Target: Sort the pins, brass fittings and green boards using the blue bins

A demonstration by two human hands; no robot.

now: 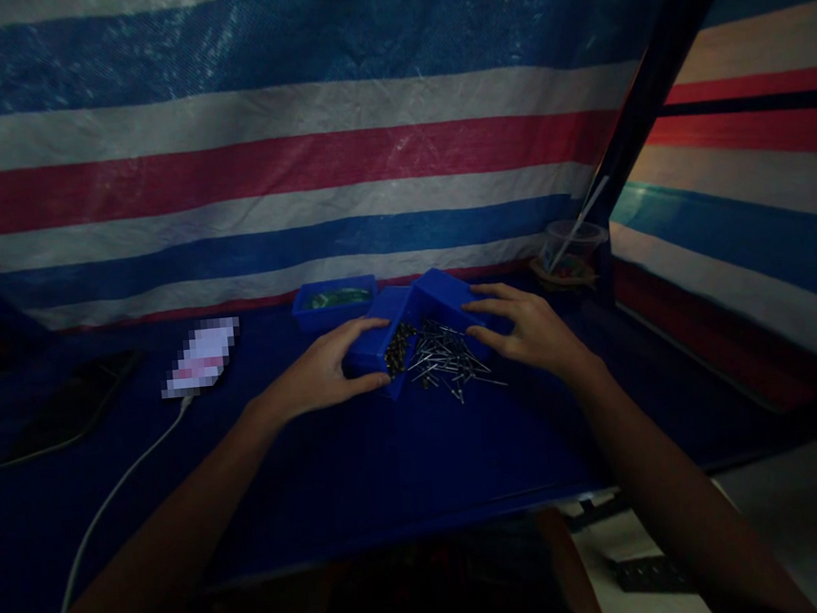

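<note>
My left hand [320, 367] is closed round the side of a small blue plastic bin [368, 353], fingers on top and thumb low near its open end. This bin is tipped, and small dark brassy pieces [399, 347] show at its mouth. My right hand [528, 325] grips a second blue bin [442, 291], also tipped, with its fingers spread along the right side. Thin silver metal pins [448, 355] lie in a loose heap at its mouth and spill onto the blue tabletop [429, 467]. The two bins touch or nearly touch at the back.
Behind the left bin stands another blue bin [334, 296] with greenish contents. A clear plastic cup [574, 239] with a white stick is at the back right. A lit phone [202, 356] on a white cable [120, 484] and a dark phone [74, 403] lie left. Striped sheeting [297, 173] hangs behind.
</note>
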